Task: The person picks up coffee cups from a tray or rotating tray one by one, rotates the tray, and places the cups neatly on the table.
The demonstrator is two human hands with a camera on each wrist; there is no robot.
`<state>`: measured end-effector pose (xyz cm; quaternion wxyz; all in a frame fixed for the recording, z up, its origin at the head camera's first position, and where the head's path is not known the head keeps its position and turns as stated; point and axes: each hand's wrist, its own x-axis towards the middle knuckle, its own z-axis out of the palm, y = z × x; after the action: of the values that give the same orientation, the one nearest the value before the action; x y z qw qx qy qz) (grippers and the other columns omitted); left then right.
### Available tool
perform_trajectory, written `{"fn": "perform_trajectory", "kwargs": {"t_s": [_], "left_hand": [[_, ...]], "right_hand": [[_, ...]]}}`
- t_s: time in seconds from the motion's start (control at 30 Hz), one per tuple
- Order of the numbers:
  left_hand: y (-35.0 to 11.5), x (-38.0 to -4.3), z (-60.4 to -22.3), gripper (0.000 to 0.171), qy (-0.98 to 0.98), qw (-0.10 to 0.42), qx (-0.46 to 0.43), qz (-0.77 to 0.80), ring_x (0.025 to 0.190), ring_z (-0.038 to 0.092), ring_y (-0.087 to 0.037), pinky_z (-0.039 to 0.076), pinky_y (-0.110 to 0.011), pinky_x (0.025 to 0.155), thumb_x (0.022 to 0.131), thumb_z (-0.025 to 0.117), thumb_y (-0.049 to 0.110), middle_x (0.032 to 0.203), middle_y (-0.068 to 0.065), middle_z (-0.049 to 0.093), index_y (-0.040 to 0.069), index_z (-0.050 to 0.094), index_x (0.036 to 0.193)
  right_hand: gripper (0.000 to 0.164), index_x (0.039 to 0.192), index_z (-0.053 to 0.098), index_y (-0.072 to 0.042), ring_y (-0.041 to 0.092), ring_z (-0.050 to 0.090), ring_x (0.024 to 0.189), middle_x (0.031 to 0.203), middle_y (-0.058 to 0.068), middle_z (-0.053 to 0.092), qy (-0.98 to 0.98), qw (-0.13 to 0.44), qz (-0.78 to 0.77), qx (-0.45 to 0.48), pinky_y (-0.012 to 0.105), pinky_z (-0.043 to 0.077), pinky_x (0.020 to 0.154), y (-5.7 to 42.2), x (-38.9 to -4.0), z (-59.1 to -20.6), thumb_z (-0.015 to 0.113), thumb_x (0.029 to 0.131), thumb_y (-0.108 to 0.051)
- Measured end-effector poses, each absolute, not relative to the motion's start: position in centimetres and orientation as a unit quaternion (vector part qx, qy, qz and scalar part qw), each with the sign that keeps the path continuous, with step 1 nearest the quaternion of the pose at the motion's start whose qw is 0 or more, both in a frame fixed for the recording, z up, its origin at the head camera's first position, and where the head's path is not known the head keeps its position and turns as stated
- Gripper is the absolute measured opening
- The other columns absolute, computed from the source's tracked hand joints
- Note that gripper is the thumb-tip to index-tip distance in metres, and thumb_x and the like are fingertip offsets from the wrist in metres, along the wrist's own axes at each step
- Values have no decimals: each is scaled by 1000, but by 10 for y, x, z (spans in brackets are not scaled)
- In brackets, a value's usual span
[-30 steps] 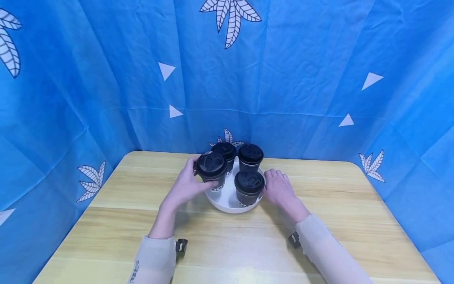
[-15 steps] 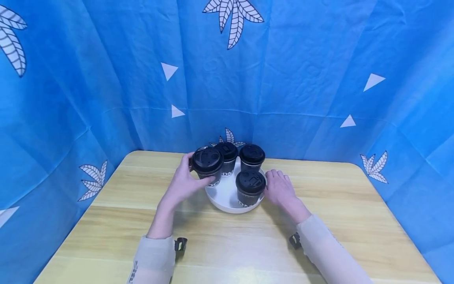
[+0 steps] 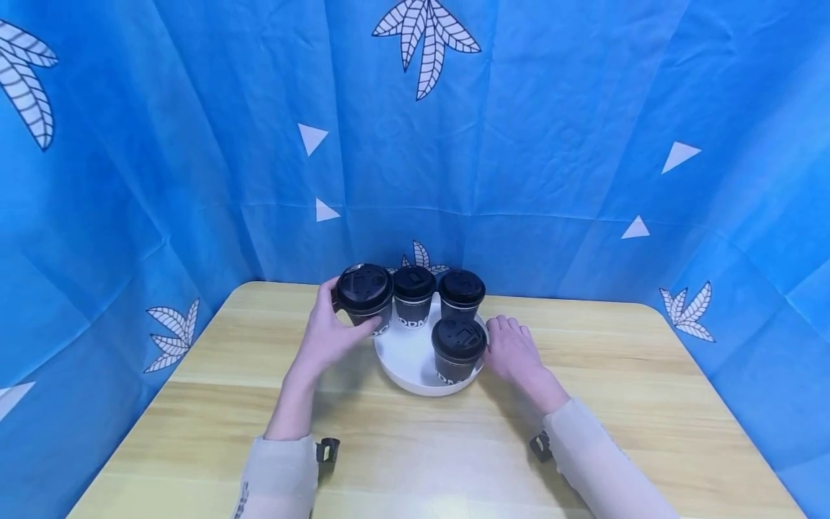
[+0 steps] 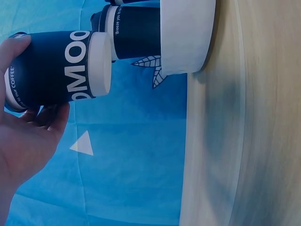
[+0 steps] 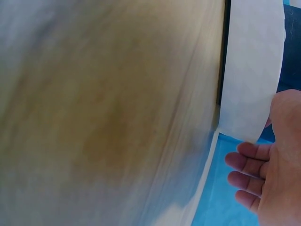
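Observation:
A lidded paper coffee cup [image 3: 366, 295] is gripped by my left hand [image 3: 327, 331], thumb on the near side and fingers round the back. In the left wrist view this cup [image 4: 54, 68] hangs clear of the table, its white base beside the wall of the round white tray [image 4: 186, 37]. The other cups, a back-left one [image 3: 413, 299], a back-right one [image 3: 462, 292] and a front one [image 3: 457, 353], stand upright in the tray. My right hand [image 3: 515, 353] holds the tray's right rim; the right wrist view shows its thumb over the rim [image 5: 249, 70] and fingertips outside.
The tray stands on a light wooden table [image 3: 415, 447] near its back edge. A blue curtain [image 3: 551, 144] with white leaves and triangles hangs close behind and at both sides. Black wrist-strap parts [image 3: 327, 450] show by the sleeves.
My left hand has carried its cup up and leftward, off the tray's left side, uncovering the back-left cup. The right hand stays at the rim. The head view has tilted slightly.

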<state>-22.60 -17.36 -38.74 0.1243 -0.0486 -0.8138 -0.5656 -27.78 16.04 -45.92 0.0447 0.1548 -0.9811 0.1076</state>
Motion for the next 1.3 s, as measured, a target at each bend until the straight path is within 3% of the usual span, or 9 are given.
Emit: {"fn": "perform_trajectory", "kwargs": {"t_s": [0.47, 1.3], "left_hand": [[-181, -238, -393, 94, -816, 193, -21, -544, 135, 47, -34, 39, -53, 116, 79, 88, 17, 150, -19, 47, 2, 32, 153], [-205, -253, -392, 94, -818, 205, 60, -534, 139, 43, -36, 33, -57, 119, 84, 85, 19, 153, -21, 42, 4, 28, 156]], "right_hand": [[37, 126, 56, 2, 39, 52, 116, 125, 21, 60, -980, 49, 107, 158, 53, 45, 97, 160, -278, -461, 55, 101, -25], [39, 128, 56, 1, 38, 52, 115, 123, 19, 60, -980, 44, 117, 155, 52, 44, 96, 162, -281, -464, 52, 103, -29]]}}
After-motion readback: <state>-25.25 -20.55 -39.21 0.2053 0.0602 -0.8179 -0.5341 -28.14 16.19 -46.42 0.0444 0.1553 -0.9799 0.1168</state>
